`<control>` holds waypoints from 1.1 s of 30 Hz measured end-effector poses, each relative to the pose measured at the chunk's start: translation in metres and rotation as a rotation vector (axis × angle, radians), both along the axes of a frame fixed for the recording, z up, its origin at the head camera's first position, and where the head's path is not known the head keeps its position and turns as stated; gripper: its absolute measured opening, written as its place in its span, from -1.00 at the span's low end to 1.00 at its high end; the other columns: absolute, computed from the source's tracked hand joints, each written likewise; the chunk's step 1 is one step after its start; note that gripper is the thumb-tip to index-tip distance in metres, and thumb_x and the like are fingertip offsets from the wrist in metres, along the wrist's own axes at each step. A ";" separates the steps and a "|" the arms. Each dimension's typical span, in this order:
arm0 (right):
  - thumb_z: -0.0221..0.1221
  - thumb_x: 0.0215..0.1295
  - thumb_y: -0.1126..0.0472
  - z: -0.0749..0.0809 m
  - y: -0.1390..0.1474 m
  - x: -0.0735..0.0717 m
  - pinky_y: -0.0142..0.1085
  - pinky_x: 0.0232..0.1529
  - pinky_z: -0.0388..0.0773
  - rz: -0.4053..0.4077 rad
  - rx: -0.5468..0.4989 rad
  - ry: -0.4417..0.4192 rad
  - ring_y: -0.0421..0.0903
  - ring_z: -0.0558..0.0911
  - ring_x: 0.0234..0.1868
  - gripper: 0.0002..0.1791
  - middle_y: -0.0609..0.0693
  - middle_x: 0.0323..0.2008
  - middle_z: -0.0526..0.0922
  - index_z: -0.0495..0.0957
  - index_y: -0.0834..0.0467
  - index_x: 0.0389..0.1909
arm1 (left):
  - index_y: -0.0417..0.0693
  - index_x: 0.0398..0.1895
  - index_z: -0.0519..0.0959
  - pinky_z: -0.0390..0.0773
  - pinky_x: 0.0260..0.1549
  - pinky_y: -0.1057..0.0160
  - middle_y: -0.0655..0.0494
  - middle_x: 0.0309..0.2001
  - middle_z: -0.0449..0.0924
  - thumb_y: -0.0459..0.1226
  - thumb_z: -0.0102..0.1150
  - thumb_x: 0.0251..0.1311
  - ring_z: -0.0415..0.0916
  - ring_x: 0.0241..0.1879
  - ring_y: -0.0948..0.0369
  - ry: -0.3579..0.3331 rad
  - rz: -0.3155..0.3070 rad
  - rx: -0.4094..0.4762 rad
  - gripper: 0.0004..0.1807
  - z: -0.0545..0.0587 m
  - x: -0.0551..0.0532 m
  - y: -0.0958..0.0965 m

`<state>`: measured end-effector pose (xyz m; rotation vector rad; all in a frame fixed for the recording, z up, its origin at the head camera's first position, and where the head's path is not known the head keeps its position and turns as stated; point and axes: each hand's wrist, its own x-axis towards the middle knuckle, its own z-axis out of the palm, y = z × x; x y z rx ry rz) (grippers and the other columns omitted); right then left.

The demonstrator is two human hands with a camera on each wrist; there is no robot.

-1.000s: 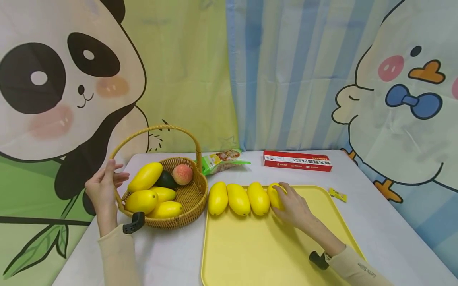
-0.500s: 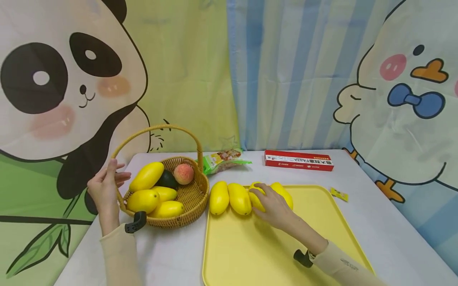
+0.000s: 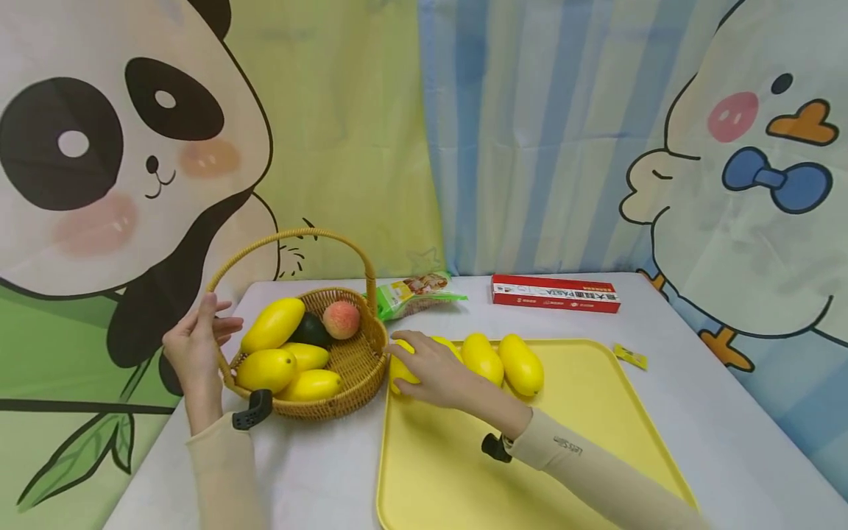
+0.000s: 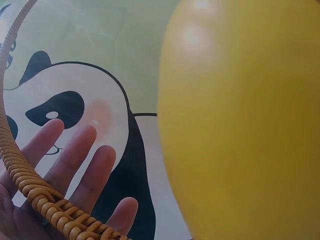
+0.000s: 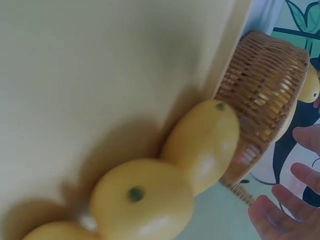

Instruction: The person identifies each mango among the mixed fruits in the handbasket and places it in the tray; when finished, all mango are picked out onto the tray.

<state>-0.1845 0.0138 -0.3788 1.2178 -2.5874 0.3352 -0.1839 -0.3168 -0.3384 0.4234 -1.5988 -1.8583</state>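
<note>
My left hand [image 3: 195,338] is at the left side of the wicker basket [image 3: 361,390], fingers extended around the base of its handle [image 4: 25,180]. Several yellow mangoes [image 3: 271,324], a dark green avocado [image 3: 310,331] and a peach [image 3: 341,319] lie in the basket. My right hand [image 3: 433,368] is over the leftmost mango [image 3: 400,372] of a row along the far edge of the yellow tray [image 3: 450,471]. In the right wrist view its fingers [image 5: 280,210] are spread and apart from the mangoes [image 5: 205,145]. The second mango is partly hidden by this hand.
Behind the basket lies a green snack bag [image 3: 417,294]. A red pasta box [image 3: 555,294] sits at the back of the white table [image 3: 715,412], and a small yellow packet [image 3: 630,356] lies right of the tray. A printed curtain [image 3: 523,132] hangs behind.
My right hand has moved left along the row, from the rightmost mango to the leftmost. The rightmost mango now sits uncovered. My left hand has stayed by the basket.
</note>
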 end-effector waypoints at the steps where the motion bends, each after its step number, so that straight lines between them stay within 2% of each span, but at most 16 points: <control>1: 0.23 0.26 0.08 0.001 -0.006 0.000 -0.12 0.06 0.53 0.008 0.004 -0.001 0.04 0.47 0.21 -0.46 0.14 0.25 0.40 0.40 0.10 0.24 | -0.21 -0.26 0.72 0.55 -0.44 0.44 0.17 -0.62 0.68 0.08 0.30 0.07 0.63 -0.61 0.29 -0.002 -0.001 -0.001 -0.50 0.000 0.000 0.000; 4: 0.21 0.28 0.05 0.005 -0.023 -0.002 -0.20 -0.03 0.57 0.034 0.012 0.004 0.01 0.50 0.16 -0.46 0.12 0.24 0.41 0.39 0.09 0.25 | -0.23 -0.26 0.72 0.55 -0.44 0.42 0.16 -0.62 0.67 0.07 0.30 0.09 0.63 -0.62 0.29 0.007 0.001 -0.010 -0.51 -0.001 -0.001 0.001; 9: 0.21 0.27 0.06 0.010 -0.050 -0.005 -0.26 -0.04 0.56 0.069 0.024 0.018 -0.02 0.52 0.13 -0.45 0.10 0.24 0.41 0.40 0.08 0.26 | -0.21 -0.29 0.72 0.54 -0.48 0.44 0.16 -0.62 0.68 0.04 0.28 0.13 0.63 -0.62 0.30 0.046 -0.005 -0.016 -0.55 0.000 -0.003 0.001; 13: 0.20 0.28 0.02 0.013 -0.071 -0.006 -0.30 -0.06 0.57 0.092 0.051 0.022 -0.04 0.54 0.10 -0.44 0.07 0.25 0.39 0.37 0.05 0.28 | -0.18 -0.30 0.73 0.54 -0.49 0.45 0.16 -0.62 0.68 0.03 0.28 0.13 0.64 -0.62 0.30 0.044 -0.011 -0.005 -0.58 0.000 -0.004 -0.001; 16: 0.19 0.29 -0.02 0.017 -0.087 -0.005 -0.42 -0.23 0.57 0.115 0.048 0.018 -0.07 0.56 0.05 -0.41 0.07 0.25 0.39 0.35 0.05 0.31 | -0.19 -0.30 0.72 0.55 -0.48 0.45 0.16 -0.62 0.68 0.03 0.28 0.14 0.64 -0.62 0.30 0.037 -0.009 -0.009 -0.58 -0.001 -0.003 -0.001; 20: 0.20 0.27 -0.04 0.022 -0.108 -0.006 -0.56 -0.45 0.43 0.127 0.037 -0.018 -0.10 0.55 0.05 -0.34 0.06 0.27 0.37 0.29 0.04 0.36 | -0.21 -0.28 0.72 0.56 -0.45 0.43 0.16 -0.62 0.68 0.05 0.29 0.11 0.63 -0.62 0.29 0.024 -0.003 -0.004 -0.54 -0.002 -0.002 0.000; 27: 0.19 0.28 -0.07 0.020 -0.128 -0.008 -0.57 -0.33 0.39 0.096 0.085 -0.076 -0.18 0.48 0.04 -0.29 0.00 0.33 0.29 0.19 -0.04 0.41 | -0.20 -0.28 0.72 0.54 -0.47 0.45 0.17 -0.62 0.67 0.07 0.29 0.10 0.63 -0.62 0.29 0.017 0.000 -0.006 -0.53 -0.002 -0.003 0.002; 33: 0.20 0.27 -0.06 0.012 -0.136 -0.010 -0.59 -0.42 0.32 0.085 0.080 -0.103 -0.20 0.47 -0.02 -0.31 0.00 0.30 0.30 0.20 -0.04 0.37 | -0.18 -0.29 0.73 0.55 -0.45 0.45 0.17 -0.62 0.67 0.08 0.29 0.10 0.63 -0.61 0.30 0.012 0.009 -0.022 -0.53 -0.002 -0.002 0.000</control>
